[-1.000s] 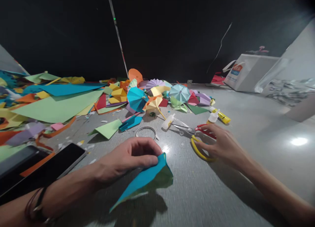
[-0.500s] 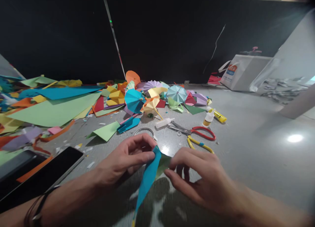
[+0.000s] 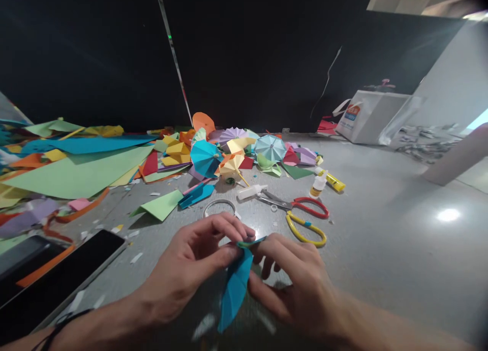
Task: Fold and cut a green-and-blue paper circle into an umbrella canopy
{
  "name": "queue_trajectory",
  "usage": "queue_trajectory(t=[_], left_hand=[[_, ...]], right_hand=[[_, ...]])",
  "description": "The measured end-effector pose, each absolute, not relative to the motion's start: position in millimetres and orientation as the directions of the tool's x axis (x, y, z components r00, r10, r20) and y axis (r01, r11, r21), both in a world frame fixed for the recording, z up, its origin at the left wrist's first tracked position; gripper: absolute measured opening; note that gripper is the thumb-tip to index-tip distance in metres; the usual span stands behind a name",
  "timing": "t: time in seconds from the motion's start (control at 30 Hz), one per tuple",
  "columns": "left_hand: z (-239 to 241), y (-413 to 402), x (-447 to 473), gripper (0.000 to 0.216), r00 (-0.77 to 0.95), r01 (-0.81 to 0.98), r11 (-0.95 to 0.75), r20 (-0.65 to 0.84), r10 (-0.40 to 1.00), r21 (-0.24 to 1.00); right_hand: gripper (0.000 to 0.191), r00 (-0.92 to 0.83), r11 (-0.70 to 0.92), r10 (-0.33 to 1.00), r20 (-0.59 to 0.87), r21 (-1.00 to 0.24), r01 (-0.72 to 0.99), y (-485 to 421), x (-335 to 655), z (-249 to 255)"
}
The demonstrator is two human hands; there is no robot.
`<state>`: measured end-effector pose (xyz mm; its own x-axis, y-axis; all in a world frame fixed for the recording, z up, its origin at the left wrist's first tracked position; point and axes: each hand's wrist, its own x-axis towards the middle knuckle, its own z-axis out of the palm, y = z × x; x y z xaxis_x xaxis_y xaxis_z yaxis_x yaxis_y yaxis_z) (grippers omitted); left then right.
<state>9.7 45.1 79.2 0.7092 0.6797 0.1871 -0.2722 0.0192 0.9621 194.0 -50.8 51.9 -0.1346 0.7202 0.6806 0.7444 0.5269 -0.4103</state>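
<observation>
Between your fingertips, low in the middle of the view, you've got a folded piece of blue paper, its narrow end hanging toward you, above the grey tabletop. Your left hand has the top of it pinched, thumb against fingers. Your right hand is curled in at the other side, thumb by the paper's right edge and index finger up at the top flap, with a smallish gap between them; can't tell if those fingers actually grip it or just touch.

Just past your knuckles there's a grey ring on the left and scissors on the right, one handle red, one yellow. Their tips lie right by a small white tube. Bit further right, you've got a little white bottle standing beside a yellow tube.

Over to your left: a folded light green paper and a black phone. Further back sits your colourful paper pile, with a blue paper umbrella and a pale blue one, then a white bag off to the far right.
</observation>
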Motion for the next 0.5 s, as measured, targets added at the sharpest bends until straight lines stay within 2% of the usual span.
queue_trajectory(t=[0.07,0.17,0.27,0.4,0.5], left_hand=[[79.2,40.2,10.2,0.008,0.7,-0.262,-0.001,0.191,0.688,0.965],[76.7,35.0,10.5,0.007,0.69,-0.235,-0.008,0.172,0.703,0.972],[72.7,33.6,10.0,0.005,0.688,-0.217,-0.005,0.156,0.709,0.976],[71.2,37.8,9.1,0.001,0.712,-0.121,-0.048,0.121,0.692,0.991],[73.6,42.4,8.2,0.004,0.736,-0.064,-0.161,0.155,0.659,0.985]], right_hand=[[0.005,-0.118,0.541,0.722,0.682,-0.45,0.71,-50.7,193.2,51.1],[0.004,-0.038,0.545,0.744,0.667,-0.574,0.611,-49.4,191.0,49.9],[0.007,0.02,0.504,0.803,0.596,-0.696,0.511,-47.6,189.8,51.8],[0.01,0.005,0.425,0.884,0.468,-0.806,0.412,-45.7,194.9,60.5],[0.011,-0.014,0.404,0.905,0.426,-0.846,0.348,-43.3,202.6,64.1]])
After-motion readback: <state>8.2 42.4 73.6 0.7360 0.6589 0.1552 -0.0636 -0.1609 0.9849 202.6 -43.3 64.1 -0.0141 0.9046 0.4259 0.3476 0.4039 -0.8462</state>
